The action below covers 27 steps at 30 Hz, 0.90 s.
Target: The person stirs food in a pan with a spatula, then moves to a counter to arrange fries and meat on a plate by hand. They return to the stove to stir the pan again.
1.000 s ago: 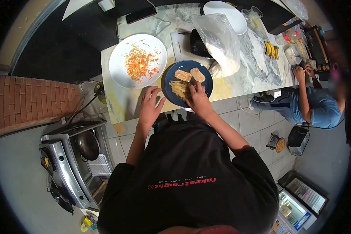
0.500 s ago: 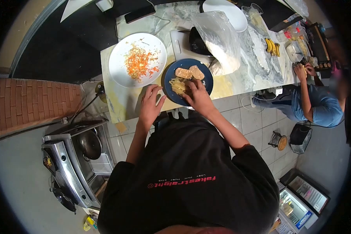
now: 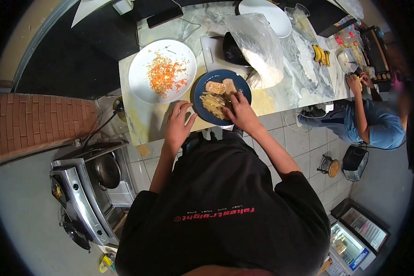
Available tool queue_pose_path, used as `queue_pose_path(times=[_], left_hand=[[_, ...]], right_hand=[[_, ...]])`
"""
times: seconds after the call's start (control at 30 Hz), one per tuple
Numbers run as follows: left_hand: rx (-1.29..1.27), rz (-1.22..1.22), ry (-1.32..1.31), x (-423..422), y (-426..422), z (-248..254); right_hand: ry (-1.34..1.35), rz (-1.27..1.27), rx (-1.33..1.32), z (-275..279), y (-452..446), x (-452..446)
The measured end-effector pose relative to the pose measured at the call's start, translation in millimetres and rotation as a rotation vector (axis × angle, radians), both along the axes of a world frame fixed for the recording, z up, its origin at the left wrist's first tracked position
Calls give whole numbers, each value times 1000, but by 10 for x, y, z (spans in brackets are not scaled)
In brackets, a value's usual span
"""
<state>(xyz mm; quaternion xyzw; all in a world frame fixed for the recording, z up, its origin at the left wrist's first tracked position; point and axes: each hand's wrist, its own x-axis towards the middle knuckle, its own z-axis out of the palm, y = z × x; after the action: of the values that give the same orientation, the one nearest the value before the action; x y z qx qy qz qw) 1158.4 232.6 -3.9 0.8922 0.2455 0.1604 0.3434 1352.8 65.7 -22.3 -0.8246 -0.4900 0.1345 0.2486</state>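
Note:
A dark blue plate [image 3: 245, 91] near the table's front edge holds pale potato strips [image 3: 212, 102] and two browned, flat food pieces [image 3: 215, 87]. My right hand [image 3: 243, 115] reaches over the plate's right side, fingers bent and thumb apart. Its fingertips are at the right end of the strips, just below the second piece; what lies under them is hidden. My left hand [image 3: 178, 126] rests at the table edge left of the plate, holding nothing, with thumb and fingers spread. Above it stands a large white plate [image 3: 138, 76] of shredded orange and pale vegetables [image 3: 165, 76].
Behind the blue plate are a white board [image 3: 209, 53], a black container [image 3: 233, 49] and a clear plastic bag [image 3: 260, 41] with white contents. Bananas [image 3: 321, 55] lie farther right. A co-worker in blue [image 3: 382, 122] works at the table's right end. A stove [image 3: 85, 202] stands lower left.
My right hand has shifted slightly right over the plate. More of the potato strips show, and the right-hand food piece sits a little differently. My left hand stays nearly still.

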Motion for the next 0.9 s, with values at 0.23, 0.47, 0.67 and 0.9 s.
queue_pose_path(times=[0.23,0.47,0.67,0.9], left_hand=[[9,-2,-2,6,-7,-2],[3,-11,-30,7,-11,27],[-1,-11,-28,-14,-13,-2],[-13,-10,-23,-37,-27,-23]], right_hand=[[24,-1,-10,72,114,-298],[-224,-70,-56,-50,344,-452],[-282,-32,-65,-84,410,-383],[-296,76,-67,-158,416,-297]])
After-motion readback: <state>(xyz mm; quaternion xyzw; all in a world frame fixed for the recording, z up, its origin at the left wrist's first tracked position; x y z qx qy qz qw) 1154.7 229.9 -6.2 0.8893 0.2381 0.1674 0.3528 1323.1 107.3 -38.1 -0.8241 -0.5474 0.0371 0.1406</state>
